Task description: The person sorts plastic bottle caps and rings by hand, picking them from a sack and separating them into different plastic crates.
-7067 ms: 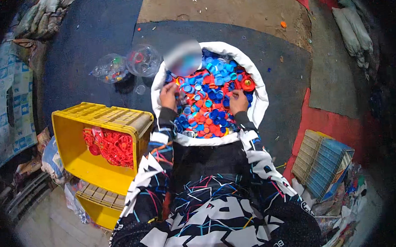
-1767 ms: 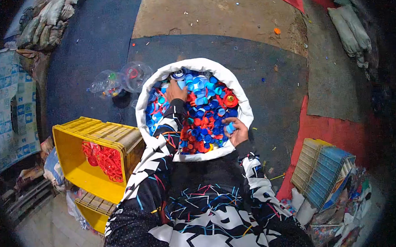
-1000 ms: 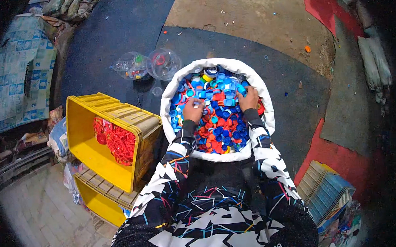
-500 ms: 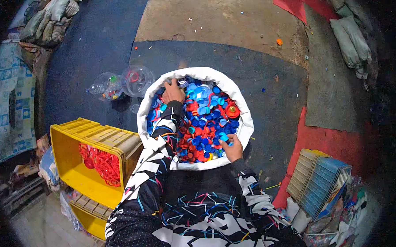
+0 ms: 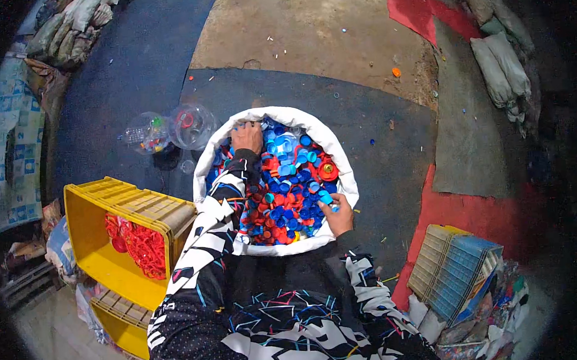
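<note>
A round white sack (image 5: pixel 349 177) with a rolled rim stands in front of me, holding a heap of blue, red and light blue bottle caps (image 5: pixel 283 196). My left hand (image 5: pixel 247 138) reaches into the far left part of the heap, its fingertips pressed down among the caps near the rim; what they hold, if anything, is hidden. At the right front rim my right hand (image 5: pixel 339 213) pinches a light blue cap (image 5: pixel 326 197) between thumb and fingers. A red piece with a yellowish centre (image 5: pixel 328 170) lies in the heap on the right.
To the left, a yellow crate (image 5: pixel 122 268) on its side holds red pieces (image 5: pixel 140 247), with another yellow crate (image 5: pixel 124 329) below it. Clear plastic containers (image 5: pixel 193 126) lie beyond the sack's left side. A blue and beige crate (image 5: pixel 453 272) is at the right, and filled sacks (image 5: pixel 503 74) at the far right.
The view has shifted slightly. My left hand's fingers have gone deeper among the caps at the far left rim. My right hand remains near the right front rim with a light blue cap.
</note>
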`<move>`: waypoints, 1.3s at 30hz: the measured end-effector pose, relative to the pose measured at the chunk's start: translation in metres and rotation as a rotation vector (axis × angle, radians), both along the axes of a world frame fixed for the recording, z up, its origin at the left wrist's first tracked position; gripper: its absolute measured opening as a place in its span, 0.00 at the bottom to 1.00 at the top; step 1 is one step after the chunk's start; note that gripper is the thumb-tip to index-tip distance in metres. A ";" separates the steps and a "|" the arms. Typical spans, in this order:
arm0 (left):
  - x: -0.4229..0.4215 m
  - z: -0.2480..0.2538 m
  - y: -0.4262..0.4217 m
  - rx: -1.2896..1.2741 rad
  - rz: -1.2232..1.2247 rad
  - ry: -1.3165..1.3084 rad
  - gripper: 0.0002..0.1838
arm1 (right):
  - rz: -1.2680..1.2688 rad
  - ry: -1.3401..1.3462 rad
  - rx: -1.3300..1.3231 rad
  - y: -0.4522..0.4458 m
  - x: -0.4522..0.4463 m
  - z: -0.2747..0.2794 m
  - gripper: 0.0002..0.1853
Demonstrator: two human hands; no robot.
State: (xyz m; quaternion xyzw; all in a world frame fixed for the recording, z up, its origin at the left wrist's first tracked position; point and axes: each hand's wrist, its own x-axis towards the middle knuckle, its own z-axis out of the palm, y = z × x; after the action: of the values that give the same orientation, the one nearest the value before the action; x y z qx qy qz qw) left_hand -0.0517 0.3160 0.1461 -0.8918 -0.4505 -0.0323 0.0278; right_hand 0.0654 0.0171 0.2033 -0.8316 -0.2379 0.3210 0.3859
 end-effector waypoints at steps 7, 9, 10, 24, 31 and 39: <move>-0.030 0.055 -0.034 -0.203 0.180 -0.420 0.11 | -0.041 0.304 0.200 -0.008 -0.013 -0.027 0.16; -0.050 0.071 -0.052 -0.342 0.345 -0.539 0.13 | -0.146 0.806 0.222 0.004 -0.019 0.008 0.13; -0.064 0.078 -0.061 -0.397 0.351 -0.604 0.14 | -0.161 0.953 0.289 0.007 -0.021 0.008 0.13; -0.276 0.141 -0.238 -1.342 0.803 -2.184 0.13 | 0.352 1.704 0.096 0.077 -0.205 0.080 0.27; -0.414 0.132 -0.264 -1.397 0.571 -2.417 0.19 | 0.532 1.535 -0.127 0.062 -0.377 0.098 0.26; -0.578 0.152 -0.382 -0.971 0.526 -2.952 0.20 | 0.788 1.569 -0.332 -0.004 -0.558 0.109 0.23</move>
State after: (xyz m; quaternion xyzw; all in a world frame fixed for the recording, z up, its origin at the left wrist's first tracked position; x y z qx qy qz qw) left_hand -0.6299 -0.0662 0.2982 -0.1013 0.1825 0.6917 0.6913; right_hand -0.4923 0.0133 0.3125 -0.2757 -0.1245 0.9372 0.1738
